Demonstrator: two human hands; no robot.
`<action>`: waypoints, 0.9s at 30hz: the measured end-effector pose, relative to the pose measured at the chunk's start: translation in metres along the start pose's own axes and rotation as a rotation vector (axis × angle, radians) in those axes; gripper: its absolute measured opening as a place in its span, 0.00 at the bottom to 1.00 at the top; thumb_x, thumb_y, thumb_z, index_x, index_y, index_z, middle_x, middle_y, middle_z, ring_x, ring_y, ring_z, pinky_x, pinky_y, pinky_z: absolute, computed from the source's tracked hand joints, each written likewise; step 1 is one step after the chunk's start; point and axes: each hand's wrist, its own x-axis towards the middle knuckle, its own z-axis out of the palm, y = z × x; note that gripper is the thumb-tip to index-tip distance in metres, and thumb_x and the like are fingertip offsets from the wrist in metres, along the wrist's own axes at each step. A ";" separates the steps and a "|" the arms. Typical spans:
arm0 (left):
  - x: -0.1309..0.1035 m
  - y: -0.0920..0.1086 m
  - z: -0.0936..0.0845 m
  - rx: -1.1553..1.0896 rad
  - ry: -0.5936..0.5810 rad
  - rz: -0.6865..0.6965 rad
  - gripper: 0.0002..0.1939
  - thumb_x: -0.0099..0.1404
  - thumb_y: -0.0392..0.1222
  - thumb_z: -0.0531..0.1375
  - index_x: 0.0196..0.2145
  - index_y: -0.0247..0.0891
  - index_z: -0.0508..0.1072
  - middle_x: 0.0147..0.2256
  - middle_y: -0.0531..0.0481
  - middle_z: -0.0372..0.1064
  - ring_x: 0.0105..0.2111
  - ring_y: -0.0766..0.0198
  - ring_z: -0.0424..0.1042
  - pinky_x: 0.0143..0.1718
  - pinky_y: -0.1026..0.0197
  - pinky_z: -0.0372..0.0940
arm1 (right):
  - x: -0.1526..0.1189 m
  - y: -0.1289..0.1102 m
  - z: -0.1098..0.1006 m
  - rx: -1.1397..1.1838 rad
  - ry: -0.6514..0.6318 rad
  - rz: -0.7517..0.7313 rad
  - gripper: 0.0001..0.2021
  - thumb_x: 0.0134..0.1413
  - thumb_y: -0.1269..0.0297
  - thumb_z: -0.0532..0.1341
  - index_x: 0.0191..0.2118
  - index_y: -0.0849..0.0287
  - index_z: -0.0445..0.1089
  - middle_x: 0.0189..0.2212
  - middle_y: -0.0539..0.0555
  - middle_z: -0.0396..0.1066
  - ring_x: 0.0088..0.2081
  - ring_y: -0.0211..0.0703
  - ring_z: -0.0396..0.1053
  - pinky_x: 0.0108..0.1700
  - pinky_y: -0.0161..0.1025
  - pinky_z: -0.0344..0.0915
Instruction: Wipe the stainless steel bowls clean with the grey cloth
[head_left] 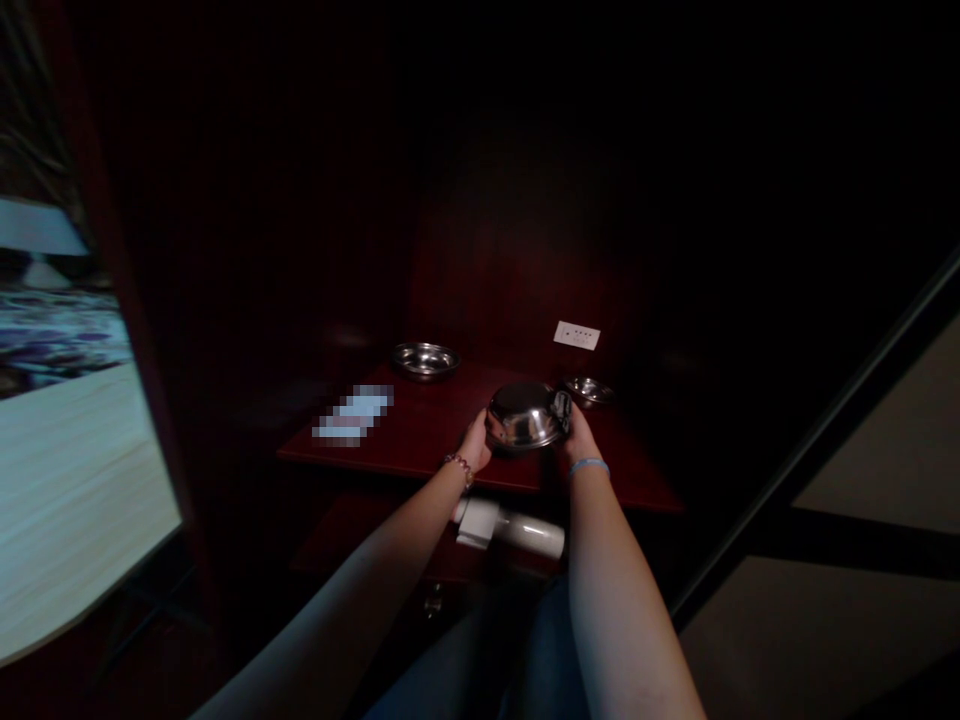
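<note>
A shiny steel bowl (525, 415), bottom up, is held between my two hands above the front of a dark red shelf (420, 455). My left hand (477, 443) grips its left side; a beaded bracelet is on that wrist. On the right side, my right hand (577, 435) is closed round the rim, with a blue band at the wrist and a small black-and-white item (560, 407) by the fingers. One steel dish (425, 362) rests at the shelf's back left. Another small steel dish (589, 390) stands behind my right hand.
A blurred pale item (354, 415) lies on the shelf's left part. Below, a white cylinder (532, 535) and a white box (477, 523) sit on a lower shelf. A light wooden table (75, 490) is at far left.
</note>
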 end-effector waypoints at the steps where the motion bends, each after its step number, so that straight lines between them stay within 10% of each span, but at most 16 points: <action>1: 0.000 0.000 0.000 -0.004 0.028 -0.010 0.14 0.72 0.45 0.55 0.30 0.37 0.72 0.21 0.52 0.72 0.25 0.66 0.74 0.35 0.64 0.68 | -0.001 -0.001 0.001 0.002 0.007 0.036 0.14 0.59 0.57 0.57 0.39 0.60 0.76 0.32 0.57 0.79 0.42 0.48 0.77 0.51 0.48 0.73; 27: -0.004 0.005 -0.008 0.039 -0.019 -0.034 0.13 0.73 0.41 0.52 0.41 0.36 0.76 0.38 0.43 0.79 0.37 0.63 0.78 0.44 0.62 0.70 | -0.006 0.003 0.001 0.184 0.126 0.146 0.17 0.68 0.52 0.54 0.38 0.59 0.74 0.27 0.55 0.78 0.35 0.47 0.78 0.43 0.48 0.77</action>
